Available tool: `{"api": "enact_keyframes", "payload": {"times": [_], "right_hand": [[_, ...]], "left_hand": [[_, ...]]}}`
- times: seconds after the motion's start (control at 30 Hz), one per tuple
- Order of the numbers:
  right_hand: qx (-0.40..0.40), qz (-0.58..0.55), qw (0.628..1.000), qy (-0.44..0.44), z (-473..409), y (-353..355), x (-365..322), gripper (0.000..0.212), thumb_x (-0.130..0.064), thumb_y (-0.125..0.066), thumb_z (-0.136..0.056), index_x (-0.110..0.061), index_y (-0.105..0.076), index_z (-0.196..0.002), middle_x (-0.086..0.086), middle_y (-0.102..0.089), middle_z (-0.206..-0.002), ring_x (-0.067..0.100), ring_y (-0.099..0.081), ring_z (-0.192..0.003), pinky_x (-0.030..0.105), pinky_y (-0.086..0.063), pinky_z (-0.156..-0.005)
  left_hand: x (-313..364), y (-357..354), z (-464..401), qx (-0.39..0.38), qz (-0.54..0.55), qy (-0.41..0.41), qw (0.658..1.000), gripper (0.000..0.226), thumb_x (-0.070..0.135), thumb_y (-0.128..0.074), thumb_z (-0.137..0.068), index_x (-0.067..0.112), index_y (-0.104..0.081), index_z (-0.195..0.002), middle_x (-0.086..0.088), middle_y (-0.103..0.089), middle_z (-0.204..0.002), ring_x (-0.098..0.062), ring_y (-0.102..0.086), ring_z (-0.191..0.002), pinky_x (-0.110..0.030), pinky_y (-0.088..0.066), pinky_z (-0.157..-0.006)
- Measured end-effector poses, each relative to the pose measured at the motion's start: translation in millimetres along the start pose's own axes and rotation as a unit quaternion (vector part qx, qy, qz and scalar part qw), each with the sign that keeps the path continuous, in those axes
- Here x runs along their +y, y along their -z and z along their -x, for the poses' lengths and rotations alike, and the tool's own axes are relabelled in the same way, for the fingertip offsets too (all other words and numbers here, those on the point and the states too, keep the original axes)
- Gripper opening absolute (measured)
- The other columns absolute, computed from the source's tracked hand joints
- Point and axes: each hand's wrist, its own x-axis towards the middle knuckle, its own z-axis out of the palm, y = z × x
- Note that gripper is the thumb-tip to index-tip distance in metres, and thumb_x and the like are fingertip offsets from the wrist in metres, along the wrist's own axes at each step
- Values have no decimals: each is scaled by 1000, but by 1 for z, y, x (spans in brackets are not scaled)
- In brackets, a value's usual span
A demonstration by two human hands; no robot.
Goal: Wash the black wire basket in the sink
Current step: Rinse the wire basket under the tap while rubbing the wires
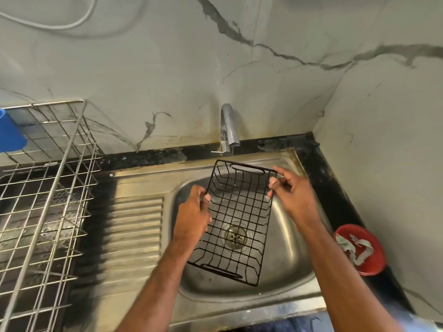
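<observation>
Black wire basket (pixel 236 224) hangs over the steel sink (pixel 282 267), tilted, its far end just under the tap (pixel 229 127), from which a thin stream seems to fall. The left hand (pixel 191 215) has its fingers curled round the basket's left rim; the right hand (pixel 291 189) pinches the far right corner. Through the mesh the drain (pixel 234 236) shows below. The step in hand looks like rinsing, and it seems early, since no soap or scrubber is in either hand. The next move likely calls for turning the basket under the stream so every wire gets wet, keeping both grips firm on slippery metal
</observation>
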Motion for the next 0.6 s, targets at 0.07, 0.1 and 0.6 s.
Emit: {"api": "enact_keyframes", "payload": {"times": [0.07,0.1,0.6], "right_hand": [[4,-12,1000,-4,1,0,1,45,-27,-63,-99,-29,-53,-142,-3,-74,-81,-3,-69,-85,25,-50,-93],[7,-14,1000,-6,0,0,1,45,-26,-63,-98,-28,-54,-142,-2,-74,-81,-2,-70,-84,21,-49,-90],[-6,-37,999,-14,-5,-6,-1,44,-23,-64,-98,-23,-55,-141,1,-75,-85,1,-73,-83,15,-50,-86]], "left_hand": [[0,-1,-1,3,5,1,1000,22,23,-47,-106,20,-51,-127,0,-64,-80,-10,-63,-57,-18,-46,-44],[0,-2,-1,6,9,-1,1000,22,22,-48,-105,20,-52,-127,0,-64,-82,-11,-64,-59,-19,-47,-45],[-6,1,1,56,20,-11,998,33,24,-57,-101,18,-59,-133,1,-63,-117,-17,-69,-54,-14,-48,-42]]}}
